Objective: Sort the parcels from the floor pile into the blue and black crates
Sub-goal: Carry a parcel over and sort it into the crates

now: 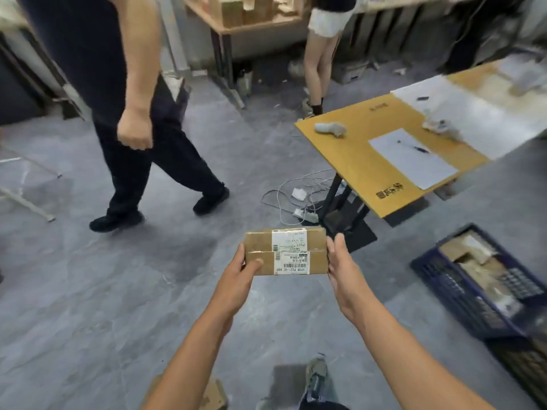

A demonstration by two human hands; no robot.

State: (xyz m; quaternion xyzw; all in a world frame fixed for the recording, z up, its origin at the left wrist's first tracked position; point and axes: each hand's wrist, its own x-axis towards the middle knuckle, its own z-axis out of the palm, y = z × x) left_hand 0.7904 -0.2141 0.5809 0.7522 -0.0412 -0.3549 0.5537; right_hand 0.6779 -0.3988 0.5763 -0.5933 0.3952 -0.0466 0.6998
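As both bare forearms stretch forward and slightly down from the bottom of the head view, they converge on two small cardboard parcels held side by side as one bundle above the grey floor (88, 291). The left hand (241, 267) grips the bundle's left end, its thumb (257, 263) laid flat across the top of the nearer parcel (318, 263) while the fingers wrap out of sight underneath. The right hand (340, 263) clamps the opposite end, palm turned inward against the cardboard, thumb raised along the edge of the farther parcel (257, 239). Both parcels lie flat, touching along their long sides, each with a white printed label facing up. The bundle hangs in the air in front of the person, well apart from the blue crate (441, 281), which stands on the floor at the right with brown parcels already inside. Just beyond it, in the lower right corner, shows part of a dark crate (529, 365), too blurred to tell what it holds. A yellow-topped table (349, 161) stands behind the bundle, carrying a sheet of paper (414, 167) with a pen (414, 147) on it. A person in dark clothing (165, 161) is mid-stride at the left.
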